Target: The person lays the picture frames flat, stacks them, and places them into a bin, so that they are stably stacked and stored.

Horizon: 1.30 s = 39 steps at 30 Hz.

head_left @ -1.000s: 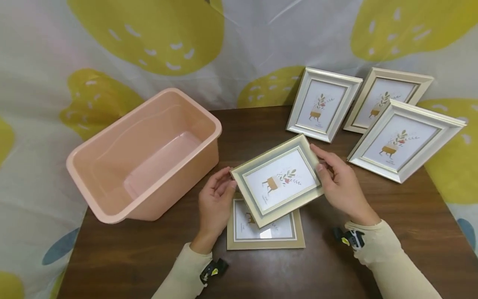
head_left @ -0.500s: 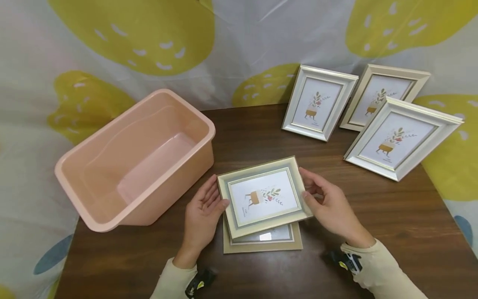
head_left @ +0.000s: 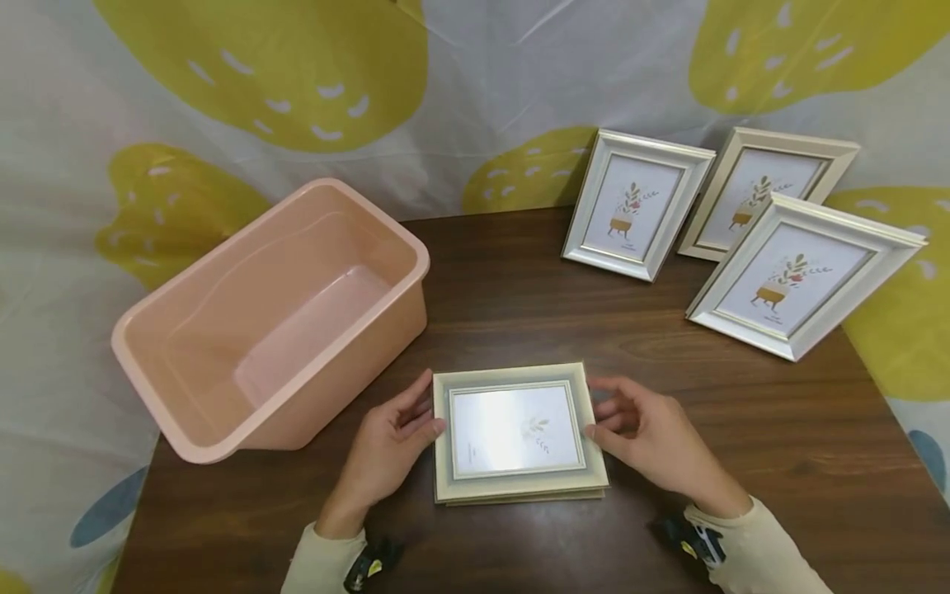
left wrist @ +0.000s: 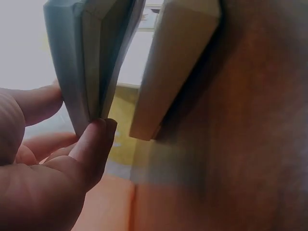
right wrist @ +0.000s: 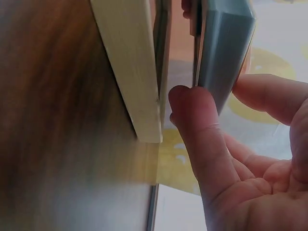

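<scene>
A cream picture frame with a grey-blue inner band (head_left: pixel 515 433) lies face up between both hands, glare over its picture. My left hand (head_left: pixel 386 450) pinches its left edge between thumb and fingers, and my right hand (head_left: pixel 653 437) does the same at the right edge. Directly below is a second, beige picture frame (head_left: pixel 530 498), of which only a thin front strip shows in the head view. From the left wrist, the held frame (left wrist: pixel 79 57) and the lower frame (left wrist: pixel 178 53) appear with a gap between them. The right wrist view also shows that gap above the lower frame (right wrist: pixel 127 62).
To the left stands a pink plastic bin (head_left: pixel 349 363) with nothing visible inside. Three picture frames stand upright at the back right: a silver one (head_left: pixel 638 206), a beige one (head_left: pixel 787 169) and another silver one (head_left: pixel 805 276). A patterned cloth (head_left: pixel 505 74) hangs behind the brown table (head_left: pixel 490 289).
Both hands have brought the cream frame down toward the person and turned it from slanted to nearly square, so it now covers almost all of the beige frame beneath.
</scene>
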Each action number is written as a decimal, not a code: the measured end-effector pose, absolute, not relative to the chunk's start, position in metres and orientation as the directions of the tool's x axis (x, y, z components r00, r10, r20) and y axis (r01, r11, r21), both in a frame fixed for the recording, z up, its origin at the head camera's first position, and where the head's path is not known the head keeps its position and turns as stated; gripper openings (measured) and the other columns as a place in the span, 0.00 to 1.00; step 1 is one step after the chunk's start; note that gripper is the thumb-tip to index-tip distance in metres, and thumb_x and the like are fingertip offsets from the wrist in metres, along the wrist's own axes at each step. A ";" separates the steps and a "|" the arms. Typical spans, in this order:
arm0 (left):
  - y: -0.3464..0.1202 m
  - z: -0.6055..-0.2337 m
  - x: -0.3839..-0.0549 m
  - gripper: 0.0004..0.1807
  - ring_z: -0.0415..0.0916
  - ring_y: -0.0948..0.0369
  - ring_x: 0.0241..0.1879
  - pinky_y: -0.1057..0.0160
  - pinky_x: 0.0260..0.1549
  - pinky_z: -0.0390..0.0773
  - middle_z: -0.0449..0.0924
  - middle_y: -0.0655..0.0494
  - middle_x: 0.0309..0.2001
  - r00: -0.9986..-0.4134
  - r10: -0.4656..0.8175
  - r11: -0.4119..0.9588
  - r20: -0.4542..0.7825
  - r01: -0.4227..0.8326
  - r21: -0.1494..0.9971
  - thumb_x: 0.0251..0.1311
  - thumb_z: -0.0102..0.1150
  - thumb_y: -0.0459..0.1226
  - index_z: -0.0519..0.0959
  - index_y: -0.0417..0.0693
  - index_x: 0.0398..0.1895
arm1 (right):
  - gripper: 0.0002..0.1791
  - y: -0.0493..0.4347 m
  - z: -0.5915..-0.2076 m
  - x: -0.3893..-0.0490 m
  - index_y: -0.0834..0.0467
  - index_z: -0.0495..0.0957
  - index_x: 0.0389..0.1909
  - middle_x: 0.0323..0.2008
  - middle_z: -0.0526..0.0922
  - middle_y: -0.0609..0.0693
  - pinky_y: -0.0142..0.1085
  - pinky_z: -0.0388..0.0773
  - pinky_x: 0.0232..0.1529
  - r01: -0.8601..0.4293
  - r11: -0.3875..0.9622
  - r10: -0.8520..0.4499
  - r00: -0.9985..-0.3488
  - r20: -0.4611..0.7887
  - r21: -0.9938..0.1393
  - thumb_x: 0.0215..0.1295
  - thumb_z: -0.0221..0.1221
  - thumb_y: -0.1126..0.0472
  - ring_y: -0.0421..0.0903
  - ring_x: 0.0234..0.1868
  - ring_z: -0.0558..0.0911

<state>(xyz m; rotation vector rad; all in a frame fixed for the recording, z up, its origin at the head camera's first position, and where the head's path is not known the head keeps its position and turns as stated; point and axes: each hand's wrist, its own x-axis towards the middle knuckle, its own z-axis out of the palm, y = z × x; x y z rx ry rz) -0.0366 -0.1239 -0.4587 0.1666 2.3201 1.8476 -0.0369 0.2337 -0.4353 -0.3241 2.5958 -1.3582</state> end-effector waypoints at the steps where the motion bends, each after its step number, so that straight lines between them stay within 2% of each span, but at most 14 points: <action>1: -0.123 -0.461 -0.036 0.38 0.76 0.41 0.68 0.62 0.61 0.81 0.68 0.38 0.76 -0.978 0.199 0.225 -0.065 -0.019 0.974 0.67 0.69 0.30 0.66 0.35 0.78 | 0.31 0.234 -0.436 -0.036 0.60 0.77 0.66 0.40 0.89 0.51 0.31 0.87 0.37 -0.105 0.558 -0.284 -0.956 -0.070 -0.823 0.62 0.74 0.66 0.37 0.38 0.89; 4: -0.121 -0.465 -0.034 0.38 0.78 0.41 0.67 0.63 0.59 0.82 0.70 0.36 0.75 -0.976 0.208 0.224 -0.064 -0.016 0.975 0.66 0.69 0.29 0.66 0.34 0.78 | 0.30 0.236 -0.438 -0.032 0.61 0.78 0.65 0.39 0.90 0.50 0.30 0.87 0.36 -0.116 0.567 -0.286 -0.956 -0.063 -0.816 0.62 0.74 0.67 0.37 0.37 0.89; 10: -0.120 -0.469 -0.030 0.38 0.80 0.46 0.66 0.68 0.57 0.82 0.71 0.42 0.76 -0.974 0.204 0.257 -0.102 -0.047 0.965 0.66 0.69 0.29 0.66 0.39 0.79 | 0.30 0.238 -0.443 -0.027 0.62 0.79 0.64 0.38 0.91 0.49 0.30 0.87 0.34 -0.155 0.595 -0.292 -0.956 -0.032 -0.789 0.61 0.75 0.66 0.34 0.36 0.88; 17: -0.118 -0.471 -0.030 0.38 0.79 0.47 0.66 0.66 0.59 0.82 0.73 0.43 0.74 -0.977 0.186 0.286 -0.103 -0.046 0.957 0.66 0.69 0.28 0.67 0.40 0.78 | 0.29 0.237 -0.451 -0.026 0.62 0.80 0.62 0.37 0.92 0.48 0.30 0.87 0.35 -0.205 0.599 -0.292 -0.956 0.027 -0.774 0.59 0.76 0.67 0.34 0.35 0.88; 23: -0.117 -0.472 -0.030 0.37 0.81 0.48 0.64 0.67 0.58 0.83 0.74 0.44 0.73 -0.976 0.177 0.303 -0.125 -0.067 0.951 0.66 0.69 0.27 0.68 0.41 0.78 | 0.28 0.236 -0.454 -0.026 0.63 0.82 0.61 0.37 0.91 0.48 0.29 0.87 0.35 -0.183 0.606 -0.280 -0.960 0.008 -0.774 0.59 0.75 0.68 0.34 0.35 0.88; 29: -0.116 -0.473 -0.030 0.38 0.85 0.49 0.58 0.68 0.53 0.85 0.77 0.42 0.71 -0.974 0.172 0.297 -0.149 -0.093 0.950 0.66 0.68 0.27 0.67 0.42 0.79 | 0.27 0.236 -0.455 -0.027 0.63 0.81 0.61 0.37 0.91 0.48 0.29 0.87 0.35 -0.161 0.603 -0.279 -0.960 -0.018 -0.782 0.60 0.75 0.68 0.34 0.35 0.88; 35: -0.117 -0.471 -0.032 0.38 0.79 0.46 0.66 0.65 0.58 0.84 0.74 0.40 0.73 -0.973 0.177 0.269 -0.150 -0.099 0.958 0.68 0.68 0.30 0.65 0.40 0.80 | 0.24 0.243 -0.445 -0.036 0.59 0.82 0.59 0.40 0.92 0.48 0.30 0.86 0.36 -0.187 0.643 -0.312 -0.950 -0.030 -0.743 0.64 0.75 0.60 0.36 0.36 0.89; 39: -0.118 -0.467 -0.032 0.36 0.78 0.47 0.66 0.63 0.59 0.83 0.74 0.42 0.73 -0.976 0.162 0.285 -0.143 -0.092 0.954 0.69 0.68 0.32 0.68 0.42 0.78 | 0.21 0.248 -0.438 -0.048 0.58 0.82 0.57 0.41 0.92 0.48 0.33 0.87 0.38 -0.232 0.665 -0.322 -0.947 0.007 -0.710 0.65 0.74 0.59 0.38 0.37 0.89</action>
